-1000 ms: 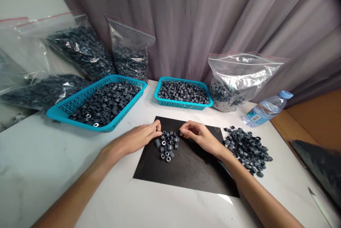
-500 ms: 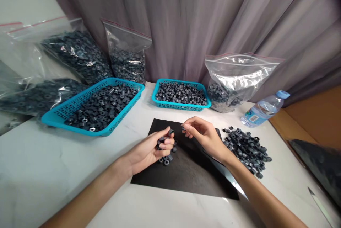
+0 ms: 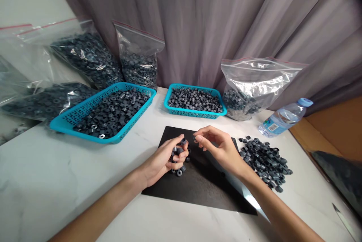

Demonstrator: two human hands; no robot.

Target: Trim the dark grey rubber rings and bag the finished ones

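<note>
My left hand (image 3: 161,162) is curled around several small dark grey plastic rings (image 3: 177,152). One ring (image 3: 183,142) sits at its thumb and index fingertips, its hole partly showing. Just to the right, my right hand (image 3: 219,145) pinches a small dark piece (image 3: 195,139) between thumb and fingertips; its shape is mostly hidden. Both hands are over a black mat (image 3: 198,185), their fingertips close but apart. A few loose rings (image 3: 179,172) lie on the mat, partly behind my left hand.
A heap of dark rings (image 3: 266,162) lies right of the mat. Behind stand two blue baskets, the left (image 3: 118,138) and the right (image 3: 195,113), both holding rings. Bags of rings (image 3: 138,64) line the curtain. A water bottle (image 3: 285,119) and a blade-like tool (image 3: 343,217) are at right.
The view has shifted slightly, so everything sits a little further right. The ring at my left fingertips has turned a little. Both hands keep their grips.
</note>
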